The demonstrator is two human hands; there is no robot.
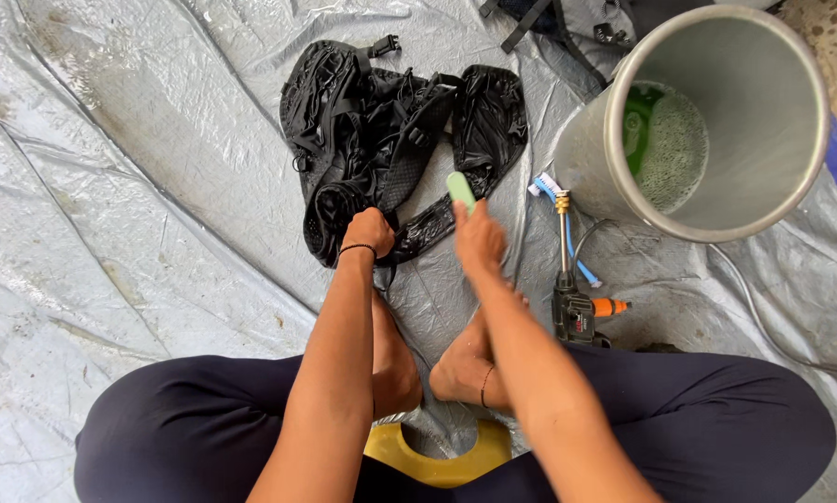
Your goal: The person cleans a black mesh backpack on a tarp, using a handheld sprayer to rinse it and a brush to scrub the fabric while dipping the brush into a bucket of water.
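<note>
At centre frame, the left hand (367, 230) is closed in a grip on the lower edge of a black backpack (390, 140), which lies flat on a grey tarpaulin (139, 168) in the upper middle of the frame. The right hand (479, 237) is closed around a pale green brush (461, 190), held just beside the backpack's lower right edge, near the left hand. To the right of the brush, a blue-and-white toothbrush (553, 210) lies on the tarpaulin, touching the base of a tilted metal bucket (716, 121) at upper right. The bucket holds green foamy liquid. Below the toothbrush lies a black spray gun (575, 312) with an orange fitting. At lower centre, bare feet rest near a yellow stool (437, 461).
</note>
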